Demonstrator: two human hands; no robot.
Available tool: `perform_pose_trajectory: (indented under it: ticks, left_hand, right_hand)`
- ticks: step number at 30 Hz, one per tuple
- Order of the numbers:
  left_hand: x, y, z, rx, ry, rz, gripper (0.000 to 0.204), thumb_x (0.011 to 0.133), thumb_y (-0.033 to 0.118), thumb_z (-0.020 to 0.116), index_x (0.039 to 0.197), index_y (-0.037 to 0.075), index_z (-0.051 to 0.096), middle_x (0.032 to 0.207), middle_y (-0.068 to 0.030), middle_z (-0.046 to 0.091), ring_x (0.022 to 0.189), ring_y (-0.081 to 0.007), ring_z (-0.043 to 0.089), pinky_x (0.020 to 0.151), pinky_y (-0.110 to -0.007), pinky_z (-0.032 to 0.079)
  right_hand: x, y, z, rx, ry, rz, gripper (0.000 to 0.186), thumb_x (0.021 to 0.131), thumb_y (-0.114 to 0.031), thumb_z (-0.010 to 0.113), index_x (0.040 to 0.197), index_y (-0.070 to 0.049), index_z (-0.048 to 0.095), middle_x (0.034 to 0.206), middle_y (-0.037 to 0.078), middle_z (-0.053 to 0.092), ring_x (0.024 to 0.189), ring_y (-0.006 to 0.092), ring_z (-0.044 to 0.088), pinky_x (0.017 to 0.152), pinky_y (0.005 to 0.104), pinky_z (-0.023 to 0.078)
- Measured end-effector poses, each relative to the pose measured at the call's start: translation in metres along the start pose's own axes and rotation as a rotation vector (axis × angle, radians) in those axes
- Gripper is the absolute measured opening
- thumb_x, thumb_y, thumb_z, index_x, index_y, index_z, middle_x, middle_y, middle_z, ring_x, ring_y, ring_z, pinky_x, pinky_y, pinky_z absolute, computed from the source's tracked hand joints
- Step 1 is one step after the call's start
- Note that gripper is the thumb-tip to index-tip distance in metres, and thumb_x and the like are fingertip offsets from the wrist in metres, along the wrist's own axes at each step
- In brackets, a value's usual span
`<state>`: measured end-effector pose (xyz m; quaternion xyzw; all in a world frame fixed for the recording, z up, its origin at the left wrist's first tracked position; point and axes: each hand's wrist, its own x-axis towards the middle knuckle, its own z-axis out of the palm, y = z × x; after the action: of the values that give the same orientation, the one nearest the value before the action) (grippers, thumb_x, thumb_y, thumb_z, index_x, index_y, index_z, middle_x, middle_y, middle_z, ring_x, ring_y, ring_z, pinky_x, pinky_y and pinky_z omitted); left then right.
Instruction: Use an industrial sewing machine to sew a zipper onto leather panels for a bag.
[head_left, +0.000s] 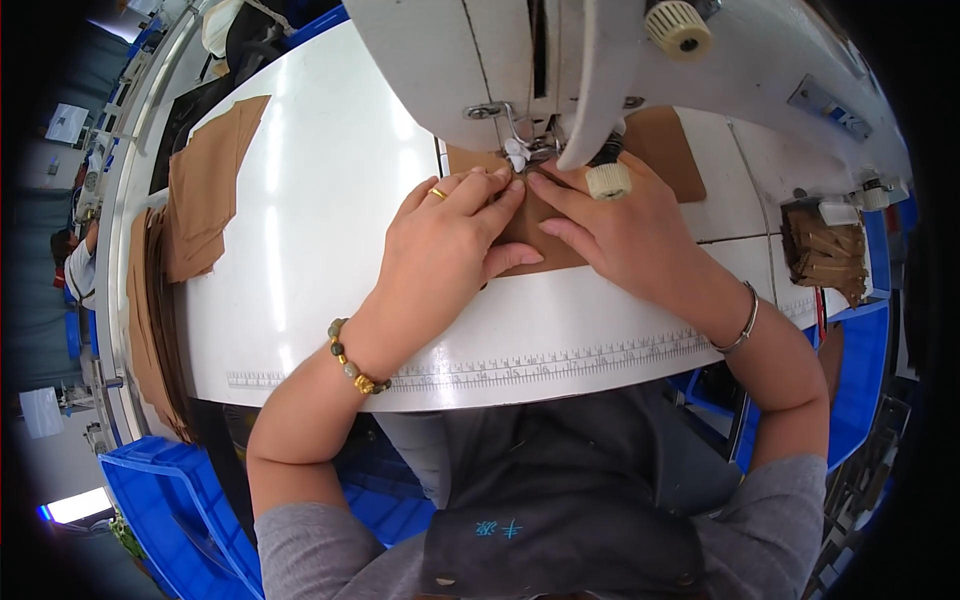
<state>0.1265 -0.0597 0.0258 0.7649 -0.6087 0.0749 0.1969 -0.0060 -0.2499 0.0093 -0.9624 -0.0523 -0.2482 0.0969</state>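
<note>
A flat brown piece of fabric (545, 255) lies on the white table under the head of a white sewing machine (430, 70). My left hand (440, 235) rests on it, fingers stretched toward the presser foot (518, 152) and thumb apart. My right hand (635, 225) lies on the fabric from the other side, index finger and thumb spread; its remaining fingers are partly hidden behind a cream knob (608, 181). Both index fingertips are close together just in front of the presser foot. More brown fabric (680, 155) shows beyond my right hand; I cannot tell whether it is the same piece.
Stacks of brown pieces (205, 190) lie at the table's left edge, some hanging over it (150, 320). Folded brown pieces (828, 250) sit at the right edge. A printed ruler (480, 372) runs along the near edge. Blue bins (180, 510) stand below, left and right.
</note>
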Motion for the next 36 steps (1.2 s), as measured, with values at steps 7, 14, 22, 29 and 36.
perform_pose_trajectory:
  ticks: [7,14,22,29,36]
  left_hand:
    - [0.002,0.001,-0.001,0.004,-0.006,-0.008,0.059,0.078,0.042,0.082,0.123,0.004,0.076,0.127,-0.0061,0.072,0.112,-0.0287,0.068,0.098,-0.039,0.054]
    - [0.001,0.001,-0.001,0.029,-0.019,-0.013,0.059,0.079,0.044,0.081,0.123,0.005,0.076,0.128,-0.0052,0.072,0.11,-0.0285,0.069,0.098,-0.038,0.054]
    - [0.002,0.0,-0.001,0.044,-0.023,-0.019,0.06,0.079,0.046,0.08,0.123,0.005,0.076,0.13,-0.0047,0.072,0.113,-0.0288,0.069,0.099,-0.038,0.054]
    - [0.001,-0.001,0.001,0.045,-0.013,-0.011,0.059,0.08,0.046,0.08,0.123,0.005,0.076,0.13,-0.0058,0.072,0.12,-0.0287,0.068,0.101,-0.039,0.053]
    - [0.002,-0.004,0.003,0.087,0.017,0.013,0.06,0.08,0.047,0.079,0.124,0.006,0.076,0.131,-0.0059,0.072,0.122,-0.0287,0.067,0.103,-0.04,0.053]
  right_hand:
    - [0.0,0.001,0.0,0.008,-0.007,0.008,0.027,0.088,-0.029,0.079,0.105,-0.009,0.078,0.12,0.006,0.073,0.125,0.0269,0.063,0.109,0.0487,0.048]
    - [0.0,0.001,0.001,0.012,0.005,-0.003,0.028,0.088,-0.029,0.079,0.105,-0.008,0.077,0.12,0.006,0.072,0.125,0.0271,0.063,0.109,0.0489,0.048]
    - [0.001,0.002,0.0,0.02,-0.011,0.008,0.029,0.088,-0.028,0.079,0.108,-0.007,0.076,0.121,0.006,0.072,0.125,0.0273,0.063,0.11,0.049,0.048]
    - [0.001,0.004,0.002,0.018,-0.007,-0.002,0.031,0.088,-0.028,0.079,0.11,-0.007,0.075,0.12,0.006,0.072,0.125,0.0275,0.063,0.11,0.0492,0.048]
    - [0.002,0.015,0.001,-0.038,-0.007,-0.008,0.029,0.092,-0.028,0.075,0.112,-0.008,0.075,0.117,0.007,0.073,0.125,0.0259,0.064,0.113,0.0479,0.046]
